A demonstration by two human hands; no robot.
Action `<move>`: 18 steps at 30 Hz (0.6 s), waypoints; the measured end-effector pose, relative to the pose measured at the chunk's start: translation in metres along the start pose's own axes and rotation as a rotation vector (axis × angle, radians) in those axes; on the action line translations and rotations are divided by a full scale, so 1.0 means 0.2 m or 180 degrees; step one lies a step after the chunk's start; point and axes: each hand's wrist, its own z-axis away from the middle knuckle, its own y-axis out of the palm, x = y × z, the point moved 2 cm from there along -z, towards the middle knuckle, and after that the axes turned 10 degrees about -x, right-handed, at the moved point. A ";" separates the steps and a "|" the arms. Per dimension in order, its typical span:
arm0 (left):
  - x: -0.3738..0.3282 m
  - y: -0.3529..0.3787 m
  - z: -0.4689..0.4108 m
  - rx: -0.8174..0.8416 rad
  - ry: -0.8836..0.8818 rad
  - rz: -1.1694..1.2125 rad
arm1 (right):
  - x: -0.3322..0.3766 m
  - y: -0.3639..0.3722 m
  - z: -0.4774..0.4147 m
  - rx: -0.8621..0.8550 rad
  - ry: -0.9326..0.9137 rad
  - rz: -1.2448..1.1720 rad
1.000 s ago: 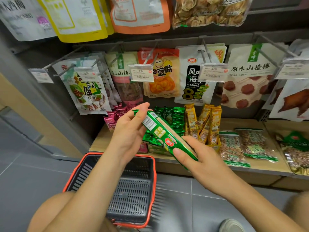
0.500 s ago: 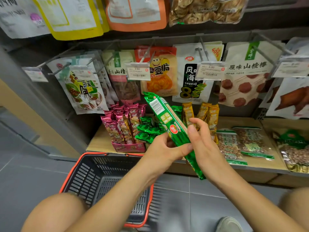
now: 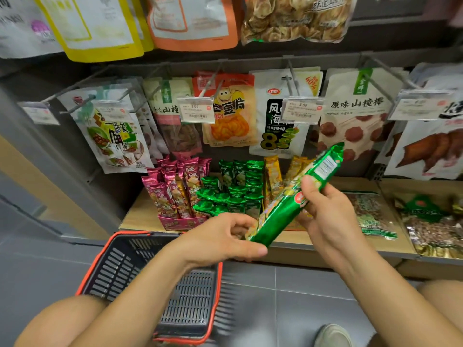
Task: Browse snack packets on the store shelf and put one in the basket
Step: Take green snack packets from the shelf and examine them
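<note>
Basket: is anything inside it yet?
The basket shows only bare slotted floor and walls; no packet visible. The left forearm covers a strip across it. The left hand and right hand hold the green packet.

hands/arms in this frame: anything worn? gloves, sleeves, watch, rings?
Nothing worn on either. The left hand and right hand are bare: no gloves, no rings visible. The left forearm and right forearm are bare to the frame edge: no sleeves, watch or bands in view. Thumbnails short, unpainted.

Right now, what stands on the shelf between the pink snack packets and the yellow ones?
A cluster of green snack packets, seen in the head view.
</note>
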 end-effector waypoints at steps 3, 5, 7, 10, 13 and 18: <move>0.01 -0.06 0.00 -0.0143 0.0043 -0.0179 | -0.02 -0.01 0.00 -0.0050 0.0129 -0.0151; 0.00 -0.07 0.01 -0.0075 0.0202 -0.0289 | -0.04 -0.01 0.00 -0.0020 0.0138 -0.0120; -0.01 -0.09 0.01 -0.0081 0.0338 -0.0545 | -0.03 -0.01 0.00 -0.0020 0.0158 -0.0128; 0.00 -0.16 0.01 -0.0483 0.0537 -0.1485 | 0.00 -0.04 -0.03 -0.0104 0.0214 -0.0166; 0.02 -0.22 0.01 -0.0750 0.0587 -0.2310 | 0.02 -0.07 -0.05 -0.0261 0.0174 0.0114; 0.04 -0.27 0.02 -0.0802 0.0214 -0.2595 | 0.04 -0.09 -0.06 -0.0188 0.0012 0.0664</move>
